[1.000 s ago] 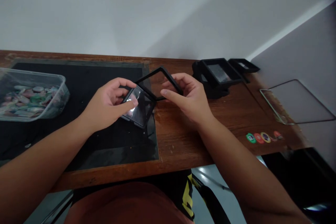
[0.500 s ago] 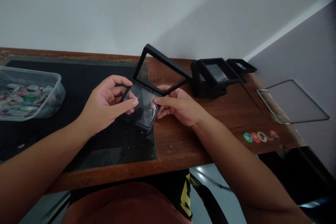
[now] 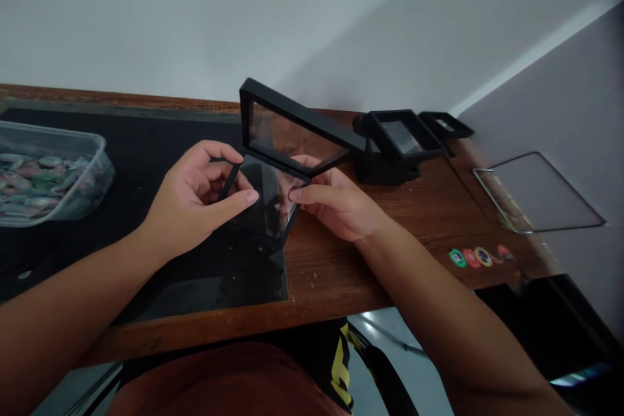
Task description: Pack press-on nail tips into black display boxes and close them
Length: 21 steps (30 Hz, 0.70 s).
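Observation:
A black hinged display frame is spread apart between my hands, above the table. Clear film spans its lower half, and the upper half stands tilted up with a see-through window. My left hand holds the lower half's left side, thumb over the film and fingers around the edge and behind. On the other side, my right hand grips the right edge near the hinge, its thumb pressing on the film, which shows shiny creases there. Some right fingers are hidden behind the frame or seen through its window.
A clear plastic tub of small wrapped pieces stands at left on a black mat. More black display frames are stacked at right. Round stickers and a thin wire-like rectangle lie along the table's right side.
The upper half of the display frame has tipped and shifted left, its window now seen at a narrower slant. Both hands keep their hold; the right thumb has moved slightly. The view has shifted slightly.

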{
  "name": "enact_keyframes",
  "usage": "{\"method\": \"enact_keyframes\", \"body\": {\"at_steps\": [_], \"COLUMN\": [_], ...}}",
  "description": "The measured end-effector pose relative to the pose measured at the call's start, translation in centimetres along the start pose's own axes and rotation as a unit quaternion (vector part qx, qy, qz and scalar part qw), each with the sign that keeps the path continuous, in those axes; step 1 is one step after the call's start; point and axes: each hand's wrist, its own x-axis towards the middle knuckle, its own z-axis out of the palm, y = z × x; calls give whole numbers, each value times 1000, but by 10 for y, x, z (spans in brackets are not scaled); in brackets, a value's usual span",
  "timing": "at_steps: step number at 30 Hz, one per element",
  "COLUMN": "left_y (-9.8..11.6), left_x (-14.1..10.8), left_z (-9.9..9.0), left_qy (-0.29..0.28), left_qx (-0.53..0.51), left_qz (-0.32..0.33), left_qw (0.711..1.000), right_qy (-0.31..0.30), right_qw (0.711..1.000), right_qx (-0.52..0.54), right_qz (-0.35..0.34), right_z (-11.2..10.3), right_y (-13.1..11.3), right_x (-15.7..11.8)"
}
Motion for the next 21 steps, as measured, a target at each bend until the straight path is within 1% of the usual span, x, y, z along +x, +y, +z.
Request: {"method": "enact_keyframes", "body": {"at_steps": [3, 7, 10, 14, 18, 21], "left_y": [0, 1, 2, 3, 5, 4], "left_x": [-2, -6, -8, -7, -7, -7], "left_z": [3, 6, 8, 10, 10, 9], "left_qy": [-14, -14, -13, -11, -12, -9], "left_qx": [1, 20, 25, 8, 14, 22], "left_qz": [19, 55, 53, 44, 45, 46], "left_qw": [1000, 998, 998, 999, 999, 999], "right_qy": [-11, -34, -47, -36, -12, -6], "right_qw": [1000, 999, 998, 998, 999, 1000], "right_qx": [-10, 18, 34, 37, 23, 13], "right_qz": [0, 6, 14, 25, 23, 20], "right_z": [4, 8, 9, 7, 7, 8], "right_y": [-1, -2, -4, -3, -1, 1], "right_x": [-1, -1, -1, -3, -4, -3]}}
